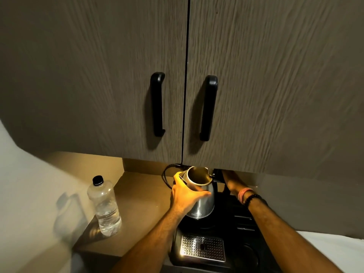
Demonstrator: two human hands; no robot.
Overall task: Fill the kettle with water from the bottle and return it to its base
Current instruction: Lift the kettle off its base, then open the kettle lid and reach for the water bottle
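Observation:
A steel kettle with its lid up and its mouth open stands on a black base under the wall cabinet. My left hand wraps around the left side of the kettle's body. Behind the kettle's black handle, my right hand reaches in with bracelets on the wrist; the cabinet's lower edge and shadow hide its fingers. A clear plastic bottle with a black cap on stands upright at the left of the counter, about a third full of water. Neither hand touches it.
Two closed cabinet doors with black handles hang low over the kettle. A black cord loops behind it. A perforated metal drip grate lies in the black tray in front. The brown counter ends at a wall on the left.

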